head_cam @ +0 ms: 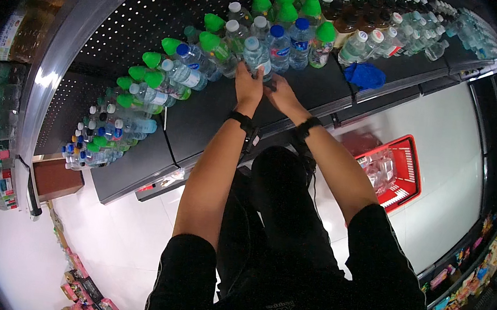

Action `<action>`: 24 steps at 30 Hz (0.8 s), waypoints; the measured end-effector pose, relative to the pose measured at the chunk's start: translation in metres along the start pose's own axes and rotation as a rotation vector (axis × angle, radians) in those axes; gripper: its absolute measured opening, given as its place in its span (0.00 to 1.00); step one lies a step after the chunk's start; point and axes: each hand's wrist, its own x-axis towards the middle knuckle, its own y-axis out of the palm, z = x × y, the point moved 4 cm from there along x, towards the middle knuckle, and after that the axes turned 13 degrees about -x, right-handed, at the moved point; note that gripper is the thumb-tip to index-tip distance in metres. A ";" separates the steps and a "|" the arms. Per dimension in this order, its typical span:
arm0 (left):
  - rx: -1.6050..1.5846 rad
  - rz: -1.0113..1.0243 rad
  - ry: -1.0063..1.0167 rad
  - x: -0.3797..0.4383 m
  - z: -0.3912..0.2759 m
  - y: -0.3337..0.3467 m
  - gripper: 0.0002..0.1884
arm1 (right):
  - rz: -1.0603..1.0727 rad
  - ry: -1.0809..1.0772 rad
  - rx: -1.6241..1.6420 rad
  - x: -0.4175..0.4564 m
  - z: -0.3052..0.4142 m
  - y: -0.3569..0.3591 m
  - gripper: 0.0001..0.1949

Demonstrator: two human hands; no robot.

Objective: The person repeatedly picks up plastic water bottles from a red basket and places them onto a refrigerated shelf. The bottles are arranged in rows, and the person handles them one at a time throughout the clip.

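My left hand is at the base of a clear plastic bottle with a pale blue cap, its fingers on the bottle's lower part. Just to the right, my right hand is beside the same bottle's base, fingers bent; whether it touches the bottle I cannot tell. The bottle stands at the front of rows of bottles on a black shelf. Right of it are clear bottles with dark blue caps and a bottle with a green cone-shaped cap. Left of it lean more green-capped bottles.
A blue cloth lies on the shelf at the right, near small clear bottles. On the floor, right of my legs, stands a red shopping basket with clear plastic bottles in it. Packaged goods line a shelf at far right.
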 end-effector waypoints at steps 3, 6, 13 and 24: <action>-0.063 0.098 -0.137 -0.006 -0.011 0.017 0.26 | 0.049 0.067 0.194 -0.046 -0.057 -0.023 0.24; -0.095 0.101 -0.099 -0.024 -0.028 -0.009 0.23 | 0.065 0.089 0.305 -0.148 -0.076 -0.064 0.18; -0.659 0.539 -0.335 -0.138 -0.101 -0.021 0.18 | -0.172 0.731 0.460 -0.407 -0.284 -0.100 0.17; -0.337 0.675 -0.268 -0.213 -0.115 -0.005 0.07 | -0.208 1.320 0.674 -0.433 -0.419 -0.046 0.35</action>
